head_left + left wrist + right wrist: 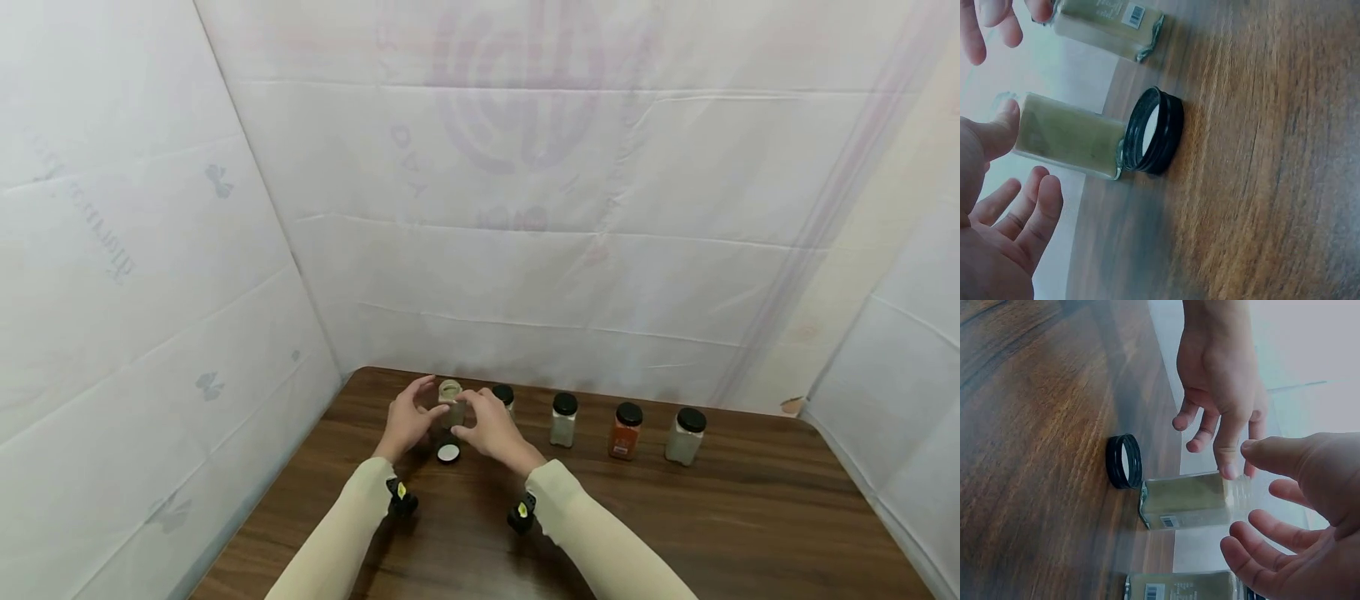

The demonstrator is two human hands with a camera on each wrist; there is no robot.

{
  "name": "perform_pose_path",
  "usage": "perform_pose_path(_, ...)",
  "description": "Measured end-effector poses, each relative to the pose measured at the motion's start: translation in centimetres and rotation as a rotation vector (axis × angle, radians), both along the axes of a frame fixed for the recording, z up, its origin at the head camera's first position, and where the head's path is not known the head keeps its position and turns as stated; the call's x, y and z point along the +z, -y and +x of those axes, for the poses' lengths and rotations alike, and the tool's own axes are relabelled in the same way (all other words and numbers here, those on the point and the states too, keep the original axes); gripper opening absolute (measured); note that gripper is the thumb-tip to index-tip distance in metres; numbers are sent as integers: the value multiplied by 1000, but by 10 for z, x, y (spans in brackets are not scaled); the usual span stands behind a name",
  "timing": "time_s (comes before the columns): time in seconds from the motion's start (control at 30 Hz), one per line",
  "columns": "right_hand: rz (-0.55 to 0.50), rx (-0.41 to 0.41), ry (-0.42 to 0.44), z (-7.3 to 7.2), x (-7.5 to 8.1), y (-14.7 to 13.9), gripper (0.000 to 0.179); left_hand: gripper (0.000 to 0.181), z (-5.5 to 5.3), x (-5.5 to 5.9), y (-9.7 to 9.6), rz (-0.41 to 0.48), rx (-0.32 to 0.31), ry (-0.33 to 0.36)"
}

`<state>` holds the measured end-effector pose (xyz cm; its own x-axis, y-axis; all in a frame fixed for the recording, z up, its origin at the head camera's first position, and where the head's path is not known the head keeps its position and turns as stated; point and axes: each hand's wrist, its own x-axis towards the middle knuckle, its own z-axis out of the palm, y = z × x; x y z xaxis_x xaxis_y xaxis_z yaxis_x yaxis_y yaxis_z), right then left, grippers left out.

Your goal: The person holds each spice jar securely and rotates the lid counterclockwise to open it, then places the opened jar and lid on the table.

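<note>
An uncapped clear square jar [453, 414] with pale greenish-tan contents stands upright near the table's back edge. My left hand [406, 423] is at its left side, the thumb by the jar's shoulder and the other fingers spread loosely. On the opposite side my right hand [491, 427] has its thumb and fingers spread apart, fingertips near the open mouth. Just in front of the jar lies its black screw lid [1155, 131], white lining facing up. From the right wrist view, the threaded neck of the jar [1191, 497] shows bare between both hands.
Right of the open jar stands a row of black-lidded jars: one partly behind my right hand [502, 395], a pale one [563, 421], one with orange-red contents [624, 433] and another pale one [684, 437]. White sheeting [525, 275] hangs behind the brown wooden table [750, 517].
</note>
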<state>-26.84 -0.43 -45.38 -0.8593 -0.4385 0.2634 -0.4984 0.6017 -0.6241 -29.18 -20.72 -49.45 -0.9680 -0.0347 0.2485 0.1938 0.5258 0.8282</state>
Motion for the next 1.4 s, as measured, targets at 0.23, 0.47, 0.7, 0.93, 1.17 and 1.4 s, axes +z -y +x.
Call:
perform_pose_path(0.23,-45,-18,-43,3,3,-11,47,72,10,5,-2,-13,9,-124)
perform_pose_path(0.47,-65,-48,-144,2,6,-26,45,72,19,5,-8,-37,-30,-280)
perform_pose_path(0.7,-159,-98,-192,0,4,-37,47,75,24,7,-17,-28,-51,-418)
perform_pose_path(0.93,-170,-164,-281,1,-2,-51,49,73,30,12,-25,14,-42,-383)
perform_pose_path(1.17,-173,-197,-283,1,-4,-59,53,67,32,8,-30,12,-64,-413)
perform_pose_path(1.4,-137,-230,-236,2,-9,-62,60,63,35,0,-44,35,-115,-425)
